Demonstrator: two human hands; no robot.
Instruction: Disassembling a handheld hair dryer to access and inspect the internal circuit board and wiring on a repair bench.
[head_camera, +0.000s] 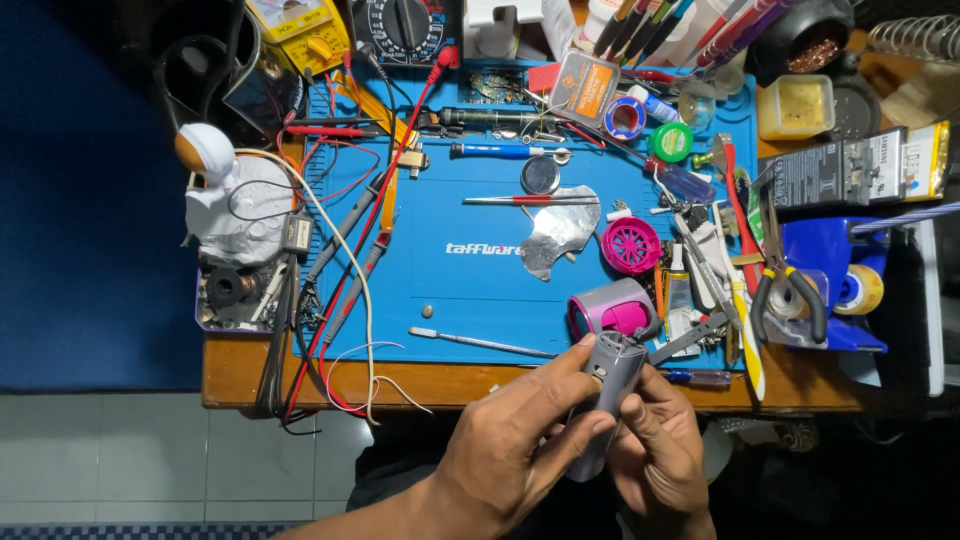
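- Head view, looking down on a cluttered workbench: both hands meet at the bottom centre, just in front of the near edge of a wooden table (240, 375).
- Left hand (520, 440) wraps around a grey cylinder-shaped device body (608, 385), thumb and fingers closed on its side.
- Right hand (655, 445) grips the same grey body from the other side, fingers curled around its lower part.
- Grey body stands tilted, top end pointing toward the bench, held over the table's front edge.
- Just beyond it, on a blue work mat (450, 290), lies a grey and pink housing (612, 308).
- Farther back sits a round pink grille (631, 245).
- Thin metal pry tool (480, 342) lies on the mat to the left of the hands.
- Red and black probe leads (350, 260) trail across the mat's left side.
- Pliers (785, 270) rest at the right.
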